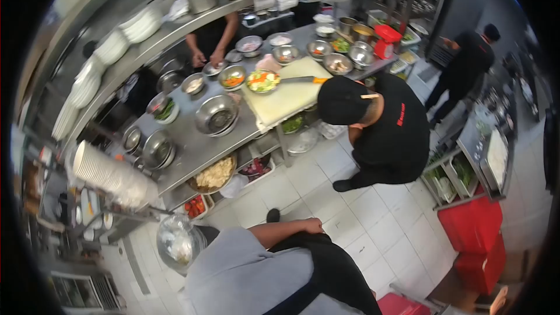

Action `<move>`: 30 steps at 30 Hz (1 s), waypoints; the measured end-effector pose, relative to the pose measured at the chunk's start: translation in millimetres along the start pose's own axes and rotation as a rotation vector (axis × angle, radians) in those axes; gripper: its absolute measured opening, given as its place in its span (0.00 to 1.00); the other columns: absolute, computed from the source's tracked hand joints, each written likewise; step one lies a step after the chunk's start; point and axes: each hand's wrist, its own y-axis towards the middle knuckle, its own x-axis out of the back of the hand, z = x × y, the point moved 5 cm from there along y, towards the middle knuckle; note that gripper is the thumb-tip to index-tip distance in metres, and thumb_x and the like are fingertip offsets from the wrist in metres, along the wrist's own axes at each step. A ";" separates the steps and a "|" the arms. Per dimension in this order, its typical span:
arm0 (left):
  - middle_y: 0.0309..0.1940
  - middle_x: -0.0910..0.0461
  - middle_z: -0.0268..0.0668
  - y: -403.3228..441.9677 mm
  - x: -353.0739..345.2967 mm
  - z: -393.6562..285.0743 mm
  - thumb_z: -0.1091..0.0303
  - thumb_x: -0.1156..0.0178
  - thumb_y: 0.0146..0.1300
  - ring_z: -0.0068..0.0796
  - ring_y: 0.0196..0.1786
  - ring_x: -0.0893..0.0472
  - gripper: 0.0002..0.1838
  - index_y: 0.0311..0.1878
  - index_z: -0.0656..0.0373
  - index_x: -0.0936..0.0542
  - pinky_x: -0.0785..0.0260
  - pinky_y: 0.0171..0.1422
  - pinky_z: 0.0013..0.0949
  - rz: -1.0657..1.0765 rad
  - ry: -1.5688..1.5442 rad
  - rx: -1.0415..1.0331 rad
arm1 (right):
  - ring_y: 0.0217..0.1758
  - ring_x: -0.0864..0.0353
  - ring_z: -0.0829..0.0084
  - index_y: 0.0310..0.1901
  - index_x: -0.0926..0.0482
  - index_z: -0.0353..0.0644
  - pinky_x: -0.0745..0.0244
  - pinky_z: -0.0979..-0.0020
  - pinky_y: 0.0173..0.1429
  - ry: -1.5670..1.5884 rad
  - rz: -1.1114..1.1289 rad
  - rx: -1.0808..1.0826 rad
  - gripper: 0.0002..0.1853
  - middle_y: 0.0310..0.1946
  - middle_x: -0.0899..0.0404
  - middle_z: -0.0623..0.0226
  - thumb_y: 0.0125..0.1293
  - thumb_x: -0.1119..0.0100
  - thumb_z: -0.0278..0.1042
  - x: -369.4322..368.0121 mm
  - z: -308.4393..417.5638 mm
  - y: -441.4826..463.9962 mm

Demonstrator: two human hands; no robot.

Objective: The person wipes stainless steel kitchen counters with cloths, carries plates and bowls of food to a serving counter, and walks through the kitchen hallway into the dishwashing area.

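Observation:
My left hand is held in front of my black apron, at the end of a grey sleeve. Its fingers look curled closed against the apron; whether anything is in them is hidden. My right hand does not show. Ahead, a white cutting board lies on the steel counter. On it rest a knife with an orange handle and a bowl of chopped vegetables. Left of the board stands an empty steel bowl. Both my hand and arm are apart from the counter.
A co-worker in black bends beside the board; another person's hands work across the counter. A bin with a clear plastic liner stands near my left side. A bowl of pale chopped food sits on the lower shelf; red crates are at right.

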 end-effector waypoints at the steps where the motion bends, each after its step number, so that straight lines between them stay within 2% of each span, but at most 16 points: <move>1: 0.29 0.22 0.48 3.4 2.6 12.6 0.55 0.47 0.51 0.45 0.34 0.22 0.18 0.31 0.63 0.21 0.31 0.40 0.41 -0.071 0.067 0.011 | 0.33 0.23 0.65 0.36 0.28 0.34 0.27 0.67 0.34 -0.027 0.011 0.058 0.10 0.29 0.25 0.58 0.57 0.50 0.31 4.7 -11.4 7.2; 4: 0.30 0.22 0.50 5.6 2.4 63.5 0.55 0.47 0.50 0.50 0.35 0.23 0.19 0.31 0.64 0.21 0.31 0.40 0.45 -0.181 0.153 0.126 | 0.33 0.22 0.64 0.37 0.28 0.32 0.26 0.67 0.35 -0.089 0.025 0.163 0.10 0.29 0.25 0.57 0.57 0.49 0.30 27.4 -12.0 24.7; 6: 0.30 0.22 0.50 -24.2 14.5 73.5 0.55 0.47 0.48 0.49 0.35 0.22 0.19 0.31 0.64 0.21 0.30 0.40 0.45 -0.189 0.102 0.330 | 0.35 0.23 0.64 0.38 0.28 0.33 0.26 0.67 0.36 0.195 0.022 -0.010 0.10 0.31 0.25 0.56 0.57 0.48 0.31 40.9 0.9 42.0; 7: 0.30 0.22 0.50 -33.2 20.6 78.0 0.55 0.47 0.48 0.49 0.35 0.22 0.19 0.31 0.64 0.21 0.30 0.40 0.45 -0.202 0.092 0.337 | 0.35 0.23 0.63 0.38 0.28 0.33 0.27 0.66 0.36 0.337 0.021 -0.096 0.11 0.32 0.25 0.56 0.58 0.48 0.31 47.7 25.6 53.2; 9: 0.29 0.22 0.51 -48.4 5.3 84.5 0.56 0.48 0.49 0.47 0.33 0.21 0.19 0.28 0.66 0.21 0.29 0.36 0.44 0.335 0.316 0.214 | 0.37 0.23 0.63 0.40 0.28 0.34 0.27 0.66 0.37 0.620 0.018 -0.271 0.11 0.34 0.25 0.55 0.58 0.48 0.32 56.9 70.0 73.6; 10: 0.29 0.22 0.51 -55.7 0.3 94.3 0.56 0.48 0.49 0.47 0.33 0.21 0.19 0.28 0.66 0.21 0.29 0.36 0.44 0.321 0.309 0.221 | 0.37 0.23 0.63 0.40 0.28 0.34 0.27 0.66 0.37 0.613 0.027 -0.260 0.11 0.34 0.25 0.55 0.58 0.48 0.32 62.2 89.9 83.3; 12: 0.24 0.22 0.53 -71.1 -10.8 122.8 0.60 0.49 0.49 0.46 0.28 0.20 0.18 0.25 0.69 0.21 0.28 0.32 0.42 0.162 0.180 0.492 | 0.36 0.24 0.63 0.39 0.28 0.36 0.28 0.64 0.37 0.641 0.031 -0.535 0.09 0.34 0.25 0.55 0.59 0.50 0.31 65.9 109.6 90.1; 13: 0.24 0.22 0.53 -77.3 -15.6 126.0 0.60 0.49 0.49 0.46 0.28 0.20 0.18 0.25 0.69 0.21 0.28 0.32 0.42 0.155 0.172 0.498 | 0.36 0.24 0.63 0.39 0.28 0.36 0.28 0.64 0.37 0.634 0.039 -0.529 0.09 0.34 0.25 0.55 0.59 0.50 0.31 67.8 120.5 91.8; 15: 0.21 0.23 0.55 -109.8 -3.0 107.7 0.61 0.50 0.50 0.46 0.25 0.21 0.19 0.22 0.71 0.22 0.27 0.30 0.40 -0.123 -0.172 0.737 | 0.33 0.24 0.65 0.35 0.27 0.37 0.28 0.68 0.35 0.485 0.056 -0.505 0.08 0.32 0.24 0.55 0.58 0.51 0.32 71.8 137.5 99.5; 17: 0.22 0.23 0.55 -108.7 -7.2 127.1 0.60 0.49 0.49 0.46 0.27 0.21 0.18 0.25 0.71 0.22 0.28 0.32 0.39 -0.099 -0.203 0.768 | 0.33 0.24 0.64 0.35 0.27 0.38 0.27 0.68 0.35 0.314 0.097 -0.338 0.09 0.32 0.24 0.55 0.58 0.50 0.33 66.4 130.7 112.0; 20: 0.24 0.23 0.54 -95.9 -24.3 172.9 0.59 0.49 0.49 0.47 0.27 0.21 0.19 0.27 0.71 0.22 0.28 0.33 0.39 0.000 -0.123 0.653 | 0.33 0.23 0.63 0.35 0.26 0.39 0.27 0.67 0.36 0.009 0.151 -0.048 0.09 0.32 0.24 0.55 0.57 0.49 0.35 48.5 130.3 128.5; 22: 0.25 0.22 0.52 -98.3 -10.6 184.3 0.57 0.48 0.49 0.49 0.27 0.21 0.20 0.27 0.70 0.22 0.28 0.35 0.40 -0.165 -0.115 0.593 | 0.33 0.23 0.62 0.35 0.25 0.40 0.27 0.67 0.36 -0.113 0.175 0.067 0.09 0.32 0.23 0.55 0.56 0.49 0.35 34.8 130.6 137.1; 23: 0.25 0.22 0.52 -101.4 -5.0 190.3 0.57 0.48 0.49 0.49 0.27 0.21 0.20 0.27 0.70 0.22 0.28 0.35 0.40 -0.167 -0.122 0.596 | 0.33 0.23 0.62 0.35 0.25 0.40 0.27 0.67 0.36 -0.155 0.185 0.105 0.09 0.32 0.23 0.56 0.55 0.48 0.36 28.5 134.3 140.9; 25: 0.22 0.23 0.51 -105.5 13.6 194.8 0.55 0.47 0.49 0.47 0.24 0.22 0.21 0.26 0.69 0.22 0.28 0.31 0.41 -0.339 -0.052 0.462 | 0.33 0.22 0.61 0.34 0.25 0.41 0.26 0.67 0.36 -0.210 0.192 0.162 0.10 0.32 0.23 0.56 0.55 0.48 0.37 18.1 141.2 150.5; 28: 0.18 0.24 0.50 -138.8 65.0 169.4 0.55 0.47 0.49 0.43 0.20 0.22 0.22 0.22 0.69 0.23 0.29 0.26 0.41 -0.269 -0.227 0.557 | 0.34 0.22 0.60 0.34 0.24 0.42 0.26 0.67 0.36 -0.249 0.186 0.213 0.10 0.32 0.23 0.56 0.54 0.47 0.38 6.4 160.1 165.3; 30: 0.16 0.25 0.49 -140.6 73.8 186.7 0.55 0.48 0.49 0.42 0.19 0.22 0.21 0.20 0.69 0.23 0.29 0.24 0.40 -0.242 -0.209 0.538 | 0.34 0.22 0.59 0.34 0.24 0.43 0.26 0.67 0.36 -0.287 0.161 0.282 0.10 0.32 0.22 0.56 0.53 0.46 0.39 -2.2 177.3 175.2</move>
